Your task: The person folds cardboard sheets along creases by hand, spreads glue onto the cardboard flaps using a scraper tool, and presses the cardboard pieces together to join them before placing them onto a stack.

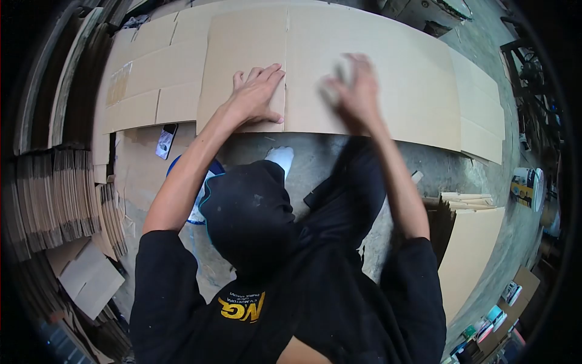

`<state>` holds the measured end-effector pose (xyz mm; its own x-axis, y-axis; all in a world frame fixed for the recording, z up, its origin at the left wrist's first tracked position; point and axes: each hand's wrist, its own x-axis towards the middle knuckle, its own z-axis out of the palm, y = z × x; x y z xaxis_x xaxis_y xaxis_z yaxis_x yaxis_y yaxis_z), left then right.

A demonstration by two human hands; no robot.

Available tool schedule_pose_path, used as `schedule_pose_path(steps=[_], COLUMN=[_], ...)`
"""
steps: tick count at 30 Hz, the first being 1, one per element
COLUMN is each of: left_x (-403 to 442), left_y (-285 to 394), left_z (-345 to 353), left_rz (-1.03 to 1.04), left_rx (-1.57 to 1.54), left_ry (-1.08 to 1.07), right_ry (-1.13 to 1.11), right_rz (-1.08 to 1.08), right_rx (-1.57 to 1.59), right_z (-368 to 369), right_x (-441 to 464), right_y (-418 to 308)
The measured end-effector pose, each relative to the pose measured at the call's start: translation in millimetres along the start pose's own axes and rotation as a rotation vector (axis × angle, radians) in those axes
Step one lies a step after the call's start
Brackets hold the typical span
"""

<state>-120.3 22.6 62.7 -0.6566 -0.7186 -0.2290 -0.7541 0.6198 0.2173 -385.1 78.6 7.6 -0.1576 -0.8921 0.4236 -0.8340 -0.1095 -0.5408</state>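
A large flat sheet of brown cardboard (400,79) lies across the floor in front of me, with a crease running from its far side to its near edge. My left hand (257,94) rests on the sheet just left of this crease, its fingers spread and its thumb near the front edge. To the right of the crease, my right hand (359,91) is over the sheet and blurred by motion. Its thumb and fingers look apart, and I see nothing held in it. Whether it touches the cardboard I cannot tell.
More slotted cardboard (142,79) lies under the sheet at left. A phone (165,141) sits near its front edge. Bundled cardboard (51,194) is stacked at far left. Another cardboard stack (473,242) stands right of my leg, and a white tub (527,188) is farther right.
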Motion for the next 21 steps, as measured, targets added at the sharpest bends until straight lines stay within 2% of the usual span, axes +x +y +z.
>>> schedule_pose_path(steps=[1,4,6,7,10,13,21], left_x=[0,10,26,33,49,53,78], left_y=[-1,0,-5,-7,-3,-13,-13], left_z=[-4,-16,-20,-22,-27,-22,-28], left_rz=[0.023,0.023,0.021,0.019,0.012,0.003,0.040], left_rx=[-0.003,0.021,0.032,0.048,0.136,0.126,0.273], left_ry=[0.008,-0.049,-0.093,-0.150,-0.167,-0.062,-0.156], right_ry=[0.022,0.175,0.085,0.062,0.032,0.026,-0.079], right_rz=[0.052,0.202,0.447,0.560,0.698,0.721,0.623], right_rx=[0.043,-0.422,-0.507,-0.551,-0.552,-0.447,-0.481], right_z=[-25,-93,-139,-154,-177,-182,-190], right_x=[6,8,0,-7,-21,-30,-26], right_y=[32,160,206,212,233,248,243])
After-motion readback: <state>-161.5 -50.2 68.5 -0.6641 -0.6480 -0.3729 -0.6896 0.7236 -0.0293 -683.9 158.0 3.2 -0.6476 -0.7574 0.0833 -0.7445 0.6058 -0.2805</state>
